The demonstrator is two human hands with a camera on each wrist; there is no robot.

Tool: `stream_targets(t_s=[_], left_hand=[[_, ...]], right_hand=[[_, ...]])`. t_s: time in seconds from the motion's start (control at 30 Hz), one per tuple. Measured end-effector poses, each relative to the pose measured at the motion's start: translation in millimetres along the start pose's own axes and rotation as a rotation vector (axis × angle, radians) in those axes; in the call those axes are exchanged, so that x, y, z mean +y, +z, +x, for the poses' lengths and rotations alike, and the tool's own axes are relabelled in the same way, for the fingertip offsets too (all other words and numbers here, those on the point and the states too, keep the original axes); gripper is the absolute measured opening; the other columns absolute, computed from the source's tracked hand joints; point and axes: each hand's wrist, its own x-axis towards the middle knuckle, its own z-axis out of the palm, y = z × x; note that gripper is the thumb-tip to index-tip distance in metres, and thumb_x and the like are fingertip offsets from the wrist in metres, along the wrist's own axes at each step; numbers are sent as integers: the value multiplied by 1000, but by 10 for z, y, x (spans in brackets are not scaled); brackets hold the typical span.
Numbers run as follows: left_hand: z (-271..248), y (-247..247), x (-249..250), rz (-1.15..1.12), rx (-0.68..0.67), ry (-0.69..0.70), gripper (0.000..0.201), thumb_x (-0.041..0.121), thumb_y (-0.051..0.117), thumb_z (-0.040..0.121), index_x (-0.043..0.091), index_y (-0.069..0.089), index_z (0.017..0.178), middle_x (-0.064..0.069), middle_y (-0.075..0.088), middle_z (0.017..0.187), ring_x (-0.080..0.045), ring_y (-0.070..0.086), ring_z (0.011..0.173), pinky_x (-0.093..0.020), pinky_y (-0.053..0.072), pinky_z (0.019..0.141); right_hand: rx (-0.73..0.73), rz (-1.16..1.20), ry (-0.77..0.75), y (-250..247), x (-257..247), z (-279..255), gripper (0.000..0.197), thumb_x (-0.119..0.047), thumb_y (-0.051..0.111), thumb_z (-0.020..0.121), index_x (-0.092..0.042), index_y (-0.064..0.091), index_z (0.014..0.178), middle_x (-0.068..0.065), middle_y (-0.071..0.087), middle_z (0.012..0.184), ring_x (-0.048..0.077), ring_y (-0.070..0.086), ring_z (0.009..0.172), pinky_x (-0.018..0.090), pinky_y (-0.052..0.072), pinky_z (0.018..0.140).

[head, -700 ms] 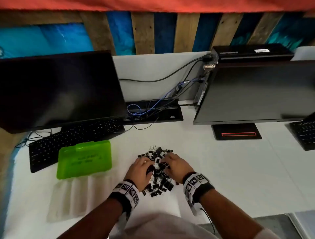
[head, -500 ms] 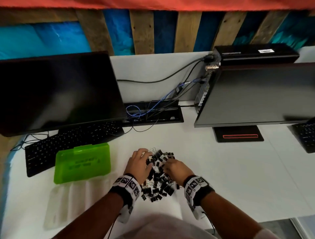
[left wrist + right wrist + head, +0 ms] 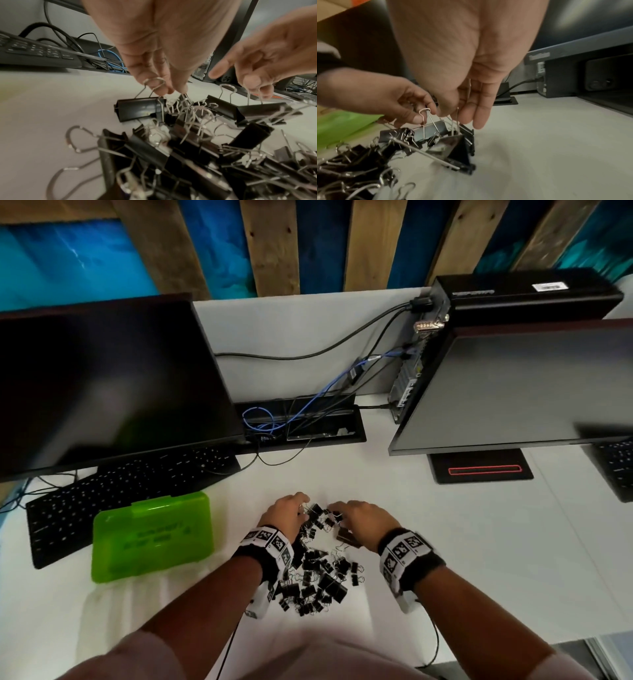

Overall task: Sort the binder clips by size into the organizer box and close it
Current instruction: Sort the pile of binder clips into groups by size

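The binder clips [image 3: 317, 573] lay in a loose black heap on the white desk [image 3: 462, 542], the heap stretched from the person's body toward the monitors, its far end under both hands. At that far end the left hand [image 3: 287, 513] pinched the wire handle of one large clip [image 3: 139, 108] between thumb and fingertips [image 3: 178, 86]; the clip hung below the fingers, its long axis roughly level. The right hand [image 3: 366, 520] pinched the wire handles of another large clip [image 3: 453, 147], which sat directly beneath its fingers [image 3: 481, 115], handles upright, its folded body tipped on the desk. The head view showed only the backs of the hands over the heap, hiding both pinches; the wrist views showed them plainly, and the mix of large and small clips tangled by their wires. The green organizer box [image 3: 152, 537] lay closed, well left of the heap, its long axis running left to right, just before a black keyboard [image 3: 120, 491].
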Motion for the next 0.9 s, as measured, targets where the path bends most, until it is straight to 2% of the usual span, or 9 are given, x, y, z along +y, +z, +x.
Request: stream_targets(t_s=[0.07,0.17,0.3,0.37,0.43,0.5,0.6,0.73,0.9], left_hand=[[20,3,-14,-28,9,-9,22,19,57,89,20,57,110,-6,66,104,-24,61,91,-33,51,82],[8,-15,-48,-81,32,-18,15,14,57,88,18,60,103,-5,66,94,-22,60,78,-28,50,75],[-31,-48,-89,-187,55,5,15,6,58,87,17,65,93,-3,65,83,-10,57,65,-20,44,64],[-59,-66,-114,-247,75,-1,13,6,62,84,19,66,86,-4,67,80,-9,59,65,-20,46,65],[-93,-97,-123,-276,94,1,14,5,63,84,19,67,83,-3,66,81,-15,61,72,-23,49,70],[-128,-163,-94,-268,125,28,14,5,63,84,18,68,84,-1,65,84,-15,61,77,-24,49,74],[-184,-277,25,-247,179,90,11,6,61,85,14,68,88,0,64,87,-12,59,80,-19,44,75],[-269,-270,344,-220,134,193,10,10,60,87,15,66,92,-1,64,92,-11,58,82,-18,45,75],[-325,131,942,-225,-1,308,10,11,60,87,11,66,94,-3,64,94,-10,51,77,-15,39,71]], right_hand=[[-79,-87,5,24,-39,84,48,-4,47,91,-24,43,135,11,57,119,33,57,107,42,48,90],[-101,-73,50,40,-73,171,42,-5,47,91,-20,50,130,12,56,120,33,55,109,41,45,92],[-64,46,45,51,-36,142,26,0,49,86,-17,63,99,5,65,102,24,62,93,31,49,84],[-50,137,87,46,35,79,23,0,51,86,-16,65,91,4,68,95,19,63,86,26,48,77],[-20,236,139,-5,104,-27,22,0,54,86,-16,68,90,1,70,92,11,60,79,19,41,73],[55,336,180,-89,179,-168,15,-7,58,87,-16,70,89,-1,70,89,5,58,74,14,39,72],[158,424,246,-202,337,-415,9,-10,64,86,-14,72,85,-5,66,77,-5,55,62,2,37,60],[186,420,329,-239,518,-727,7,-13,67,83,-15,73,82,-4,68,78,4,60,71,2,38,61],[216,418,365,-154,639,-984,7,-10,68,81,-13,74,82,2,71,88,9,59,78,1,34,63]])
